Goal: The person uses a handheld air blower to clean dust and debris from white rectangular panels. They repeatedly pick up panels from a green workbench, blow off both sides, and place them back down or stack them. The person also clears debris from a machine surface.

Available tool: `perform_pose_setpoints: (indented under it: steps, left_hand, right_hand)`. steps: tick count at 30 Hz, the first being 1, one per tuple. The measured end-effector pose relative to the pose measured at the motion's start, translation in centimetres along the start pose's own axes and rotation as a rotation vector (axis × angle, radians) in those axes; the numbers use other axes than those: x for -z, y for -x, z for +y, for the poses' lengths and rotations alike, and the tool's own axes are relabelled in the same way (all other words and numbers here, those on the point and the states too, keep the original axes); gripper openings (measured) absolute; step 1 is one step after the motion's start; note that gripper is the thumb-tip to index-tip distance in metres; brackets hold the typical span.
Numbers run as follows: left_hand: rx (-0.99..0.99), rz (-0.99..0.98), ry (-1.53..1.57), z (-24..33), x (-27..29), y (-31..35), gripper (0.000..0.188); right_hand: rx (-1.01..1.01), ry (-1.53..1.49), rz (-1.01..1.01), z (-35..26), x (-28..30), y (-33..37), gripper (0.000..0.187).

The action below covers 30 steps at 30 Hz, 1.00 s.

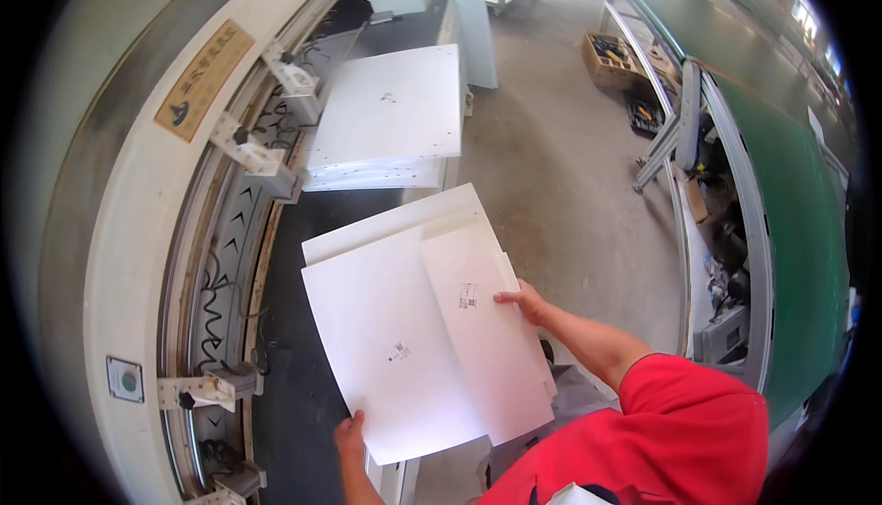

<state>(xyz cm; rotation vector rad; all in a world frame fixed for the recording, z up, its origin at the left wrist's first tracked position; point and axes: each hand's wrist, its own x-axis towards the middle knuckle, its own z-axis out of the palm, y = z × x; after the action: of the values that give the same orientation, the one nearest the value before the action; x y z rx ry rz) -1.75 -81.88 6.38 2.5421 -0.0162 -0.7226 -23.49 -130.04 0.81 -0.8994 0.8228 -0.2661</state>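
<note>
Several large white panels (377,294) overlap in front of me, tilted over the dark machine bed. A narrower white panel (459,330) lies on top at the right, with a small printed label (468,295). Another label (399,351) sits on the wider panel beneath. My right hand (525,302) grips the right edge, thumb on the upper face. At the lower left edge, my left hand (351,433) is closed around the wider panel; its fingers underneath are hidden. Beyond them, a stack of white panels (395,105) rests on the machine bed.
Along the left runs a long cream machine beam (138,220) with white clamp brackets (257,158) and coiled cables. The black bed (294,395) lies below it. At right stands a green-topped table (804,257) on metal legs. A wooden tool box (611,59) sits on the concrete floor.
</note>
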Motion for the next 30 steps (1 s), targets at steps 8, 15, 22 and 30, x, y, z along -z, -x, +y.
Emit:
perform_pose_setpoints:
  steps: [8, 15, 22, 30]
  left_hand:
    - [0.157, -0.165, 0.843, 0.9, -9.9, 1.9, 0.054]
    - [0.001, -0.162, 0.704, 4.1, -17.2, 4.5, 0.050]
    - [0.006, -0.542, 0.582, 17.9, -29.5, 8.5, 0.060]
    - [-0.040, -0.899, 0.571, 39.0, -38.8, -1.4, 0.060]
  right_hand:
    - [0.017, 0.041, -0.101, -0.8, 6.3, 1.7, 0.065]
    - [0.102, 0.084, 0.061, -1.3, 15.4, 4.8, 0.079]
    - [0.133, 0.126, 0.433, -9.9, 29.5, 16.3, 0.085]
    - [0.361, -0.043, 0.552, -22.4, 41.1, 13.4, 0.084]
